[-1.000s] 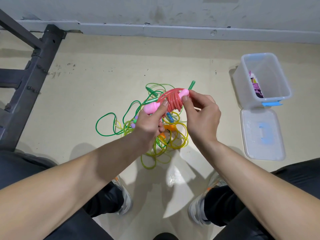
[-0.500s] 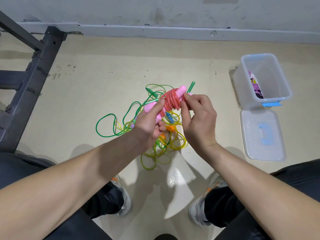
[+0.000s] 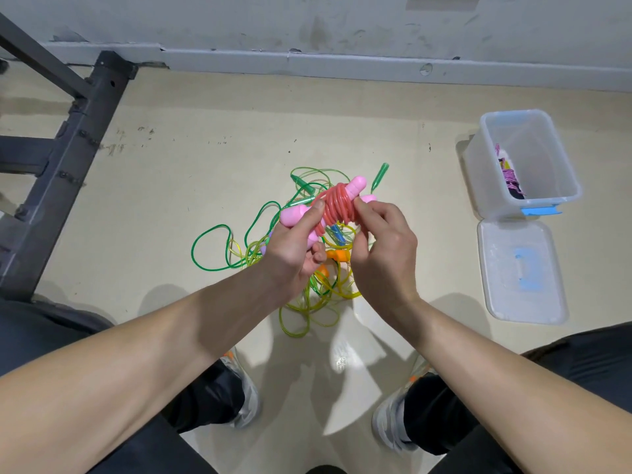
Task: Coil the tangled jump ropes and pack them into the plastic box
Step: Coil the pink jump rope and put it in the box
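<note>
— Which step are we on?

— We're finishing the wrap on one rope. Our left hand [image 3: 294, 248] grips the pink handles [image 3: 357, 184], thumb pressed on the red cord [image 3: 337, 205]. Our right hand [image 3: 383, 254] pinches the wound turns from the right. We hold the bundle above the tangled pile [image 3: 319, 292] on the floor.

— And next?

— We judge the loose end needs tucking so the springy, glossy tubing won't unwind. Then we carry it right to the plastic box [image 3: 513, 112], which stands open at the far right with its lid [image 3: 519, 271] lying nearer.

— The rest?

— Thin translucent green and yellow cords, looped and crossed. They look slippery and are likely to snag as we pull one free.
</note>
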Demonstrator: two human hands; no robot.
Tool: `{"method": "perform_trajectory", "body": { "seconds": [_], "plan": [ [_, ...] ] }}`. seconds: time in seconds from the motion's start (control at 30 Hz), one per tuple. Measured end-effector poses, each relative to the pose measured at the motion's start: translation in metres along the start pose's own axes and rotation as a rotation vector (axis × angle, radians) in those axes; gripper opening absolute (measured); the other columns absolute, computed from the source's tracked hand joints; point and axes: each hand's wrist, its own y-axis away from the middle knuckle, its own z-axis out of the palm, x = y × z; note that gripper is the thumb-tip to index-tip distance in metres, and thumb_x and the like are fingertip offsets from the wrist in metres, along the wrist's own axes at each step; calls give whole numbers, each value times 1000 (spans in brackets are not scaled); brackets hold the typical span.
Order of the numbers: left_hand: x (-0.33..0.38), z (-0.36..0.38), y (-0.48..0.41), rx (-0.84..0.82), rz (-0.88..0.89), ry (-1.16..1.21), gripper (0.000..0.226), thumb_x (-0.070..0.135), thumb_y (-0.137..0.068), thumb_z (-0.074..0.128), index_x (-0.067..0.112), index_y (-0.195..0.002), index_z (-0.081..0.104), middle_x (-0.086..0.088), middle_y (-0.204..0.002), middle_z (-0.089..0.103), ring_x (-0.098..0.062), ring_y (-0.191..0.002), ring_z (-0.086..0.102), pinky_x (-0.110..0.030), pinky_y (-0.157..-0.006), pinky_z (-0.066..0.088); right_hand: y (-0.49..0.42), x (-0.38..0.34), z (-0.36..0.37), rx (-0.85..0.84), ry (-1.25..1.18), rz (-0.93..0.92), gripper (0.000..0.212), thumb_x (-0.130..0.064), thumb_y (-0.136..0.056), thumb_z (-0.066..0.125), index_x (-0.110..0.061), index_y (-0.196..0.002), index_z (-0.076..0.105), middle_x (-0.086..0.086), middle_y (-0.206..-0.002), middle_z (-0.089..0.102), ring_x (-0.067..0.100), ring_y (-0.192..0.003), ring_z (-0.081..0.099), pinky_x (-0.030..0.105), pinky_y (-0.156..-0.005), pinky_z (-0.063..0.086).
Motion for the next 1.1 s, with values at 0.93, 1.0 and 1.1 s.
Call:
{"method": "perform_trajectory", "body": {
  "seconds": [0.93, 1.0, 1.1],
  "plan": [
    [-15, 16, 21, -9, 189, -344, 39, 14, -95, 69, 9, -123, 42, -14, -123, 64, -15, -93, 71, -19, -71, 54, -10, -6, 7, 24, -697, 873, 41, -27, -88, 73, -23, -99, 34, 18, -110, 63, 31, -91, 74, 36, -60, 60],
    [-9, 15, 21, -45, 157, -380, 42, 11, -93, 72, 9, -127, 48, -10, -114, 66, -5, -81, 70, -15, -62, 50, -15, 1, 5, 23, -734, 915, 38, -24, -91, 71, -19, -105, 36, 18, -110, 64, 28, -88, 75, 34, -60, 60],
    [6, 8, 18, -48, 58, -349, 60, 11, -78, 76, 13, -133, 53, -16, -116, 69, -14, -87, 70, -20, -63, 53, -24, 11, 1, 12, -838, 953, 40, -17, -95, 68, 5, -119, 45, 23, -106, 67, 28, -80, 74, 37, -63, 60]
  ]
}}
